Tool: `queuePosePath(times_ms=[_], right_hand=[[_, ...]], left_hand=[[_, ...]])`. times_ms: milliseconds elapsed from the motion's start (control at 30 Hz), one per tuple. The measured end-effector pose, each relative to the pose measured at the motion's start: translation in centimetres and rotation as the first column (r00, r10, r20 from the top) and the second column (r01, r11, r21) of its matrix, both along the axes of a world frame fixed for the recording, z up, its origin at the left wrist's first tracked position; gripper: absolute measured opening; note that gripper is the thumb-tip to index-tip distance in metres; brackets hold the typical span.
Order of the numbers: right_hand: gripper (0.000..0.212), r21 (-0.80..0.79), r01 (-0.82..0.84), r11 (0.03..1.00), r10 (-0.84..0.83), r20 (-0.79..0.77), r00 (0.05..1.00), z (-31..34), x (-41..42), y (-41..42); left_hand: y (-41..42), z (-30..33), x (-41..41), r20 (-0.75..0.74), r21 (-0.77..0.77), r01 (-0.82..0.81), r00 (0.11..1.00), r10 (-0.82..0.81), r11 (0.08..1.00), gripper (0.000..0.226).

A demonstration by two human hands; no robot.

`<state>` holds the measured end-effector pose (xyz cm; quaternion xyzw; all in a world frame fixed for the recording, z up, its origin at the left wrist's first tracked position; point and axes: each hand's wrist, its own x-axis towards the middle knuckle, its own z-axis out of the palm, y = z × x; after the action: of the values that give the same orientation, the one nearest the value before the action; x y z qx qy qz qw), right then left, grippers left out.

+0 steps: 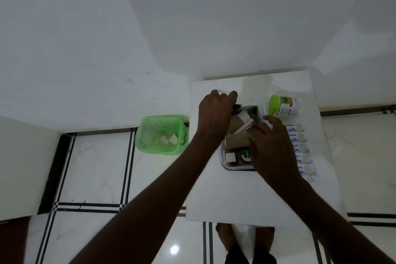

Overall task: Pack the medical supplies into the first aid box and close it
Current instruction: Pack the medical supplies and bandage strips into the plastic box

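Clear rounded plastic first aid box (pixel 225 164) holding cardboard cartons (pixel 236 140); left hand (pixel 214 113) pinching dark crinkled packet (pixel 237 107), right hand (pixel 272 146) fingers curled on white carton (pixel 248 124)

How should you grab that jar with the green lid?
The jar with the green lid lies on its side on the table, lid pointing left. Probably best to come from above and pinch across its round white body, which is clear of other things.

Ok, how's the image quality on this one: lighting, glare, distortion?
Head view: dim and underexposed, so both hands and the box contents read dark; a glare spot on the floor near the bottom; wide-angle bending of the tile lines; bandage strips too soft to read fully.
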<state>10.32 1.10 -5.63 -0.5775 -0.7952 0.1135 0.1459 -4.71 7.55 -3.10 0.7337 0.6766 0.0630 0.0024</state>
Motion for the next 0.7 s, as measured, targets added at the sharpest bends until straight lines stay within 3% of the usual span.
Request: queuePosePath(times_ms=[167, 267, 367, 433, 500, 700], right_hand=[[0.039, -0.022, -0.078, 0.997, 0.079, 0.084, 0.993, -0.2, 0.0, -0.1], [0.043, -0.047, -0.067, 0.997, 0.071, 0.084, 0.994, -0.4, 0.1, -0.1], [0.044, -0.066, -0.068, 0.995, 0.074, 0.086, 0.994, -0.5, 0.0, 0.0], [0.042, -0.069, -0.071, 0.995, 0.077, 0.087, 0.993, -0.6, 0.1, 0.1], [0.039, -0.081, -0.074, 0.994, 0.082, 0.105, 0.991, -0.7, 0.0, 0.1], [0.036, -0.083, -0.077, 0.994, 0.088, 0.134, 0.987, -0.5, 0.1, -0.3]], left_hand=[[0.7, 0.0, -0.1, -0.156, -0.114, 0.175, 0.969, -0.192, 0.978, 0.010], [0.8, -0.4, 0.1, -0.226, -0.195, 0.235, 0.934, -0.277, 0.952, 0.019], [0.6, -1.1, 0.2, -0.235, -0.126, 0.240, 0.935, -0.264, 0.962, 0.022], [0.4, -1.4, 0.4, -0.197, -0.134, 0.249, 0.942, -0.272, 0.959, 0.016], [0.3, -2.0, 0.5, -0.182, -0.154, 0.232, 0.949, -0.258, 0.961, 0.024], [-1.3, -2.1, -1.2, 0.059, -0.001, 0.257, 0.965, -0.256, 0.967, 0.035]])
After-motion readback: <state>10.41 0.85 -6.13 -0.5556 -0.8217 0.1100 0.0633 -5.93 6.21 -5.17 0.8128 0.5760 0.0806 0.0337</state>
